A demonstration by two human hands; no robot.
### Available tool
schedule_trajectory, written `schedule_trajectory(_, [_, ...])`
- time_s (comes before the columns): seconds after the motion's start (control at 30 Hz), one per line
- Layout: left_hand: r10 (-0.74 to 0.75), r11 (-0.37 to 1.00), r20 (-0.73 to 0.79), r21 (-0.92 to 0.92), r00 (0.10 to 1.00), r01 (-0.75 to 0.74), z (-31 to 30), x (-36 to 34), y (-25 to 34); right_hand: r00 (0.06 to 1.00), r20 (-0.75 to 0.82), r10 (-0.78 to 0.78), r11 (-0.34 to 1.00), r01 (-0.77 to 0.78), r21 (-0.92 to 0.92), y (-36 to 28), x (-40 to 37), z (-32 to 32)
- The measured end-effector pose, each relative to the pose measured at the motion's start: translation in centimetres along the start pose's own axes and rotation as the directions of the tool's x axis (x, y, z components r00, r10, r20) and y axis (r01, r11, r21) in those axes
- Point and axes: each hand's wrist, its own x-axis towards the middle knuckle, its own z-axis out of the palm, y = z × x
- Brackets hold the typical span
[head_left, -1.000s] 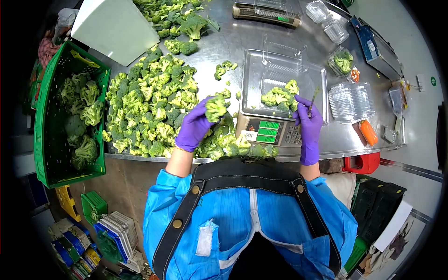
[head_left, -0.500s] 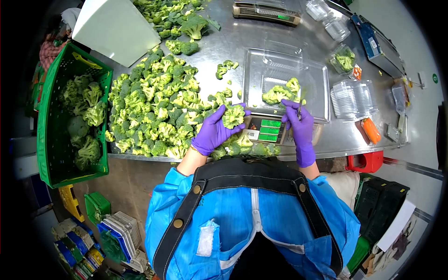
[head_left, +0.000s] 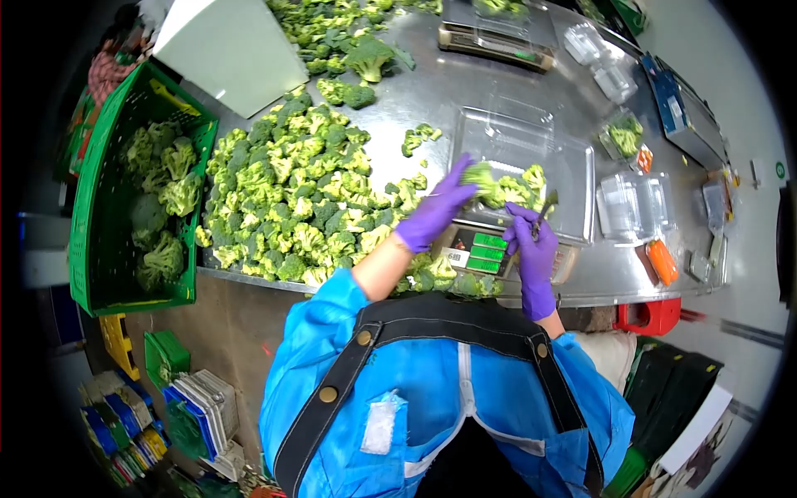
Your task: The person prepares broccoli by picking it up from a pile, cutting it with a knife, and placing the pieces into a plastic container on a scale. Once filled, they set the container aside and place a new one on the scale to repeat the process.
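Note:
My left hand (head_left: 438,209), in a purple glove, reaches over the scale's clear tray (head_left: 586,199). Its fingers are at a broccoli floret (head_left: 478,176), blurred by motion, just left of more broccoli (head_left: 531,184) lying in an open clear plastic box (head_left: 519,124). My right hand (head_left: 535,261), also gloved in purple, is closed around a small knife (head_left: 546,207), its blade pointing up beside the box. Below the tray, the scale's green display (head_left: 487,252) shows between my hands. A big heap of cut broccoli florets (head_left: 290,199) covers the steel table on the left.
A green crate (head_left: 87,224) holding broccoli heads stands at the table's left end. A white bin (head_left: 228,54) is tilted at the back left. Another scale (head_left: 496,46) is at the back. Stacked clear boxes (head_left: 635,206) and an orange bundle (head_left: 662,262) lie on the right.
My left hand has moved right with the floret, from beside the heap to over the tray. My right hand keeps the knife near the box. The view has shifted slightly.

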Motion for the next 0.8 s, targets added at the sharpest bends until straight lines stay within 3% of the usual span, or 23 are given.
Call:
schedule_trajectory(0.03, [0.009,0.974,-0.033,0.226,0.999,-0.001,0.9,0.9,0.5,1.0,0.026,-0.007,1.0,0.007,0.004,-0.2,0.0,0.2])
schedule_trajectory(0.1, [0.034,0.969,0.001,0.245,0.999,-0.033,0.3,2.4,-1.6,0.999,-0.018,0.027,1.0,-0.027,0.002,-0.4,-0.1,0.3])
schedule_trajectory(0.17, [0.169,0.893,0.044,0.416,0.985,-0.172,-1.7,2.2,-3.2,0.999,0.023,0.022,0.999,-0.023,0.03,0.5,-0.1,0.0])
schedule_trajectory(0.23, [0.353,0.782,-0.027,0.557,0.935,-0.279,-4.0,0.7,-3.7,0.998,0.051,0.043,0.999,-0.044,0.008,1.1,-0.2,-0.3])
schedule_trajectory(0.3, [0.46,0.593,-0.141,0.784,0.877,-0.186,-6.9,-1.7,-2.8,0.994,0.098,0.058,0.998,-0.059,0.002,1.6,-0.4,0.0])
schedule_trajectory(0.37, [0.633,0.172,-0.163,0.983,0.757,0.067,-11.6,-3.7,-3.5,0.982,0.178,0.065,0.997,-0.056,-0.055,1.0,-0.9,1.2])
schedule_trajectory(0.43, [0.533,-0.059,-0.295,0.922,0.793,0.383,-14.4,-5.5,-1.4,0.97,0.229,0.078,0.996,-0.067,-0.057,0.7,-1.0,2.3])
schedule_trajectory(0.57, [0.568,0.062,-0.313,0.938,0.761,0.34,-17.8,-6.0,-1.5,0.937,0.309,0.16,0.986,-0.135,-0.103,0.2,-0.8,3.7])
schedule_trajectory(0.63, [0.509,-0.078,-0.321,0.906,0.798,0.415,-17.2,-5.5,-1.2,0.934,0.342,0.1,0.989,-0.056,-0.139,0.7,-0.7,4.0])
schedule_trajectory(0.7, [0.556,-0.074,-0.295,0.914,0.777,0.399,-17.2,-5.2,-1.3,0.938,0.328,0.111,0.988,-0.067,-0.141,0.6,-0.8,4.0])
schedule_trajectory(0.77, [0.576,0.119,-0.28,0.958,0.768,0.261,-17.0,-5.2,-1.2,0.942,0.313,0.12,0.986,-0.078,-0.145,0.5,-0.7,3.7])
schedule_trajectory(0.8, [0.538,0.432,-0.381,0.89,0.752,0.142,-16.3,-5.3,-1.1,0.944,0.297,0.141,0.987,-0.11,-0.119,0.4,-0.7,3.6])
